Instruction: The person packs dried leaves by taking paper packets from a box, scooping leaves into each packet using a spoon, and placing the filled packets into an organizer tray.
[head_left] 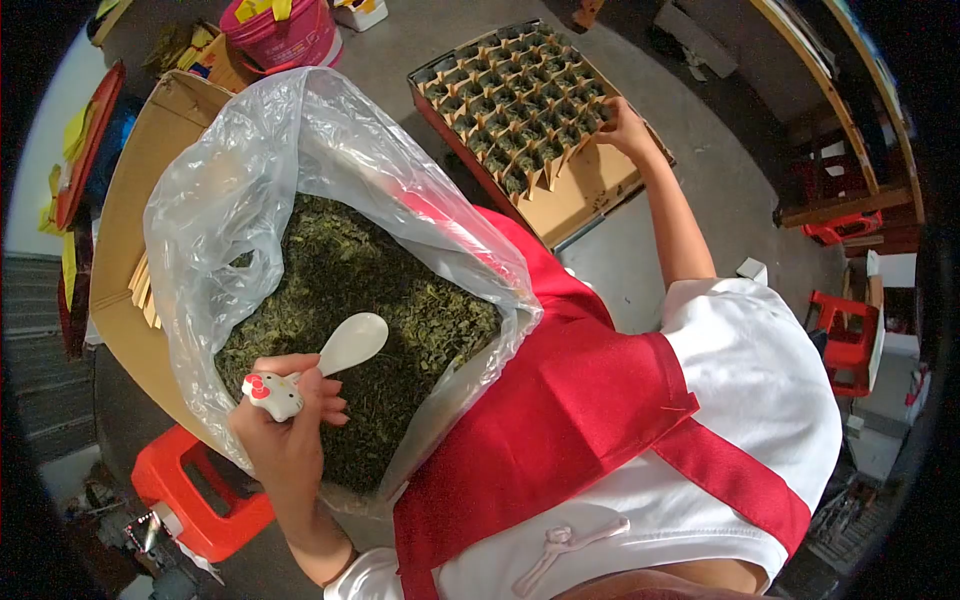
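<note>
Presently, left hand (288,428): grasping white oval-bowled plastic-looking spoon (356,342) over dark-green dried leaves (345,255), bowl tilted up, apparently for ready reach.
Clear crinkled plastic bag (215,205): spread wide, likely to expose leaves; in or against brown cardboard box (128,225), cannot tell which.
Right hand (628,132): at edge of tan cardboard divider grid (552,172) in shallow rectangular tray (585,200), perhaps steadying; pinch or mere contact, cannot tell.
Hidden: bag bottom.
Cell contents (482,104): dark, too small to identify.
</note>
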